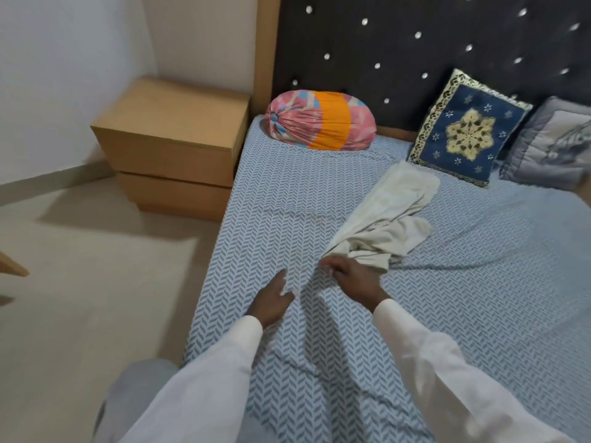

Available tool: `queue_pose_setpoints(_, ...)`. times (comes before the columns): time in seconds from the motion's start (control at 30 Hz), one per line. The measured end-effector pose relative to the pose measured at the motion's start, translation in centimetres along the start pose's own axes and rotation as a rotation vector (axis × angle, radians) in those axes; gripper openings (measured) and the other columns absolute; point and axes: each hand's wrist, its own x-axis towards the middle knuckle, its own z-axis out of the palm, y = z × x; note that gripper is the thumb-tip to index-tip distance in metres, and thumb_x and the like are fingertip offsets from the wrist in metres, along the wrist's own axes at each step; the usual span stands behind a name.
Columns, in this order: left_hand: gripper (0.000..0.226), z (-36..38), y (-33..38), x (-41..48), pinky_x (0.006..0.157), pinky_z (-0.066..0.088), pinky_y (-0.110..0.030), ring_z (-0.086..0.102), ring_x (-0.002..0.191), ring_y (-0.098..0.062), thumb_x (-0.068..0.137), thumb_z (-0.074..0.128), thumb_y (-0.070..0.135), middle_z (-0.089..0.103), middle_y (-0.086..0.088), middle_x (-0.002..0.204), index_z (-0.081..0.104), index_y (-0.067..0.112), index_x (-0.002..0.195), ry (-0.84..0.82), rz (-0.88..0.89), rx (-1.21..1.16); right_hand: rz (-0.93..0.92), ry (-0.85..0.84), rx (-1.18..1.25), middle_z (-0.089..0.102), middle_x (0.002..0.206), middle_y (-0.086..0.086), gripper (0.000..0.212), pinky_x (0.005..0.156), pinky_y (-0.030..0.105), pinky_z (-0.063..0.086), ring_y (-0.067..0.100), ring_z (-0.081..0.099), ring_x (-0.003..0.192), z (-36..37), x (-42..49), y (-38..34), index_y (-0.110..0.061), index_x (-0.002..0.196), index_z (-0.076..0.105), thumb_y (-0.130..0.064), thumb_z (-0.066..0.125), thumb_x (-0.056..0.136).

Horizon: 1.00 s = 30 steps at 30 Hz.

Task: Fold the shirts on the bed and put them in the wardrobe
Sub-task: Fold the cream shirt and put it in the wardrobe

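I saw the bed (479,282) under a blue-and-white herringbone sheet (281,199), which was wrinkled near the lower middle. A pink-and-orange bolster (319,121) lay at the head-end left corner. Further right, a navy embroidered cushion (463,129) leaned against the headboard (383,43), with a grey pillow (550,145) beside it. A pale shirt (383,219) lay crumpled just below the cushion.

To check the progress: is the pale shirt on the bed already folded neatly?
No, the pale shirt lies crumpled and bunched on the bed, and the right hand grips its near end.
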Motion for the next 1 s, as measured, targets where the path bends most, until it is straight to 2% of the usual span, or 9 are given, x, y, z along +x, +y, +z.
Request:
queue_pose_setpoints(0.17, 0.102, -1.7, -1.6, -4.9, 0.106, 0.041, -0.034, 0.035, 0.14, -0.016, 0.083, 0.075, 0.016, 0.035, 0.003, 0.153, 0.006, 0.038, 0.155, -0.035, 0.078, -0.13, -0.065, -0.256, 0.45, 0.071, 0.115, -0.002, 0.029, 0.106, 0.034, 0.046, 0.015, 0.063, 0.116, 3.7, -5.7, -6.8, -0.01, 0.117, 0.071, -0.002, 0.053, 0.095)
queue_pose_setpoints(0.23, 0.07, -2.4, -1.6, -6.8, 0.101, 0.045, -0.027, 0.05, 0.125, -0.009, 0.091, 0.066, 0.016, 0.052, 0.012, 0.137, 0.031, 0.028, 0.151, 0.031, 0.164, -0.145, -0.123, -0.35, 0.602, 0.071, 0.118, 0.007, 0.028, 0.106, 0.038, 0.047, 0.022, 0.063, 0.117, 4.5, -7.5, -9.2, 0.0, 0.12, 0.068, 0.003, 0.053, 0.096)
queue_pose_setpoints(0.3, 0.025, -3.0, -0.8, -8.6, 0.081, 0.055, -0.025, 0.06, 0.101, -0.02, 0.1, 0.046, 0.007, 0.072, 0.005, 0.103, 0.06, 0.013, 0.12, 0.19, 0.262, -0.146, -0.167, -0.41, 0.727, 0.07, 0.117, 0.008, 0.028, 0.101, 0.035, 0.05, 0.022, 0.065, 0.113, 4.6, -8.9, -11.0, 0.007, 0.121, 0.063, 0.008, 0.052, 0.095)
queue_pose_setpoints(0.37, 0.026, -3.7, 0.7, -11.2, 0.066, 0.058, -0.028, 0.065, 0.085, -0.028, 0.1, 0.039, 0.005, 0.074, -0.004, 0.084, 0.066, 0.008, 0.101, 0.244, 0.296, -0.209, -0.211, -0.319, 0.814, 0.071, 0.111, 0.006, 0.027, 0.093, 0.032, 0.053, 0.02, 0.065, 0.104, 4.3, -10.9, -12.2, 0.003, 0.118, 0.064, 0.009, 0.053, 0.094)
queue_pose_setpoints(0.5, 0.025, -4.8, 3.7, -14.6, 0.087, 0.057, -0.033, 0.07, 0.097, -0.023, 0.102, 0.045, 0.014, 0.073, -0.011, 0.104, 0.067, 0.007, 0.113, 0.137, 0.373, -0.402, -0.19, 0.173, 0.676, 0.068, 0.104, 0.007, 0.028, 0.084, 0.041, 0.052, 0.023, 0.063, 0.093, 4.1, -12.8, -10.3, -0.014, 0.103, 0.061, -0.012, 0.073, 0.077)
queue_pose_setpoints(0.63, 0.025, -6.1, 5.7, -17.2, 0.078, 0.055, -0.028, 0.068, 0.086, -0.015, 0.103, 0.042, 0.018, 0.071, -0.006, 0.092, 0.065, 0.009, 0.098, 0.096, 0.432, -0.451, -0.17, 0.16, 0.387, 0.054, 0.123, -0.004, 0.073, 0.088, 0.03, 0.055, 0.009, 0.057, 0.112, 5.8, -13.8, -9.1, -0.04, 0.126, 0.043, -0.028, 0.085, 0.068)
queue_pose_setpoints(0.73, 0.028, -6.8, 6.3, -18.5, 0.072, 0.053, -0.028, 0.066, 0.085, -0.015, 0.102, 0.039, 0.02, 0.071, -0.006, 0.093, 0.066, 0.016, 0.097, 0.15, 0.437, -0.397, -0.132, 0.291, 0.409, 0.062, 0.105, -0.005, 0.053, 0.077, 0.031, 0.053, 0.008, 0.062, 0.094, 5.8, -13.5, -10.1, -0.04, 0.123, 0.049, -0.011, 0.068, 0.083)
queue_pose_setpoints(0.83, 0.032, -8.2, 6.3, -19.0, 0.065, 0.054, -0.03, 0.066, 0.087, -0.02, 0.102, 0.038, 0.026, 0.071, -0.012, 0.102, 0.066, 0.013, 0.109, 0.247, 0.433, -0.374, -0.136, 0.365, 0.364, 0.068, 0.088, -0.006, 0.031, 0.07, 0.031, 0.049, 0.01, 0.061, 0.079, 3.8, -12.8, -11.2, -0.032, 0.107, 0.065, -0.014, 0.054, 0.085)
queue_pose_setpoints(1.0, 0.027, -10.4, 5.6, -18.4, 0.058, 0.041, -0.027, 0.052, 0.064, -0.01, 0.097, 0.049, 0.043, 0.062, 0.005, 0.072, 0.064, 0.022, 0.089, 0.345, 0.466, -0.241, -0.154, 0.496, 0.43, 0.059, 0.074, -0.001, 0.02, 0.042, 0.025, 0.044, 0.009, 0.054, 0.057, -1.4, -12.4, -12.5, -0.018, 0.099, 0.066, -0.01, 0.049, 0.094)
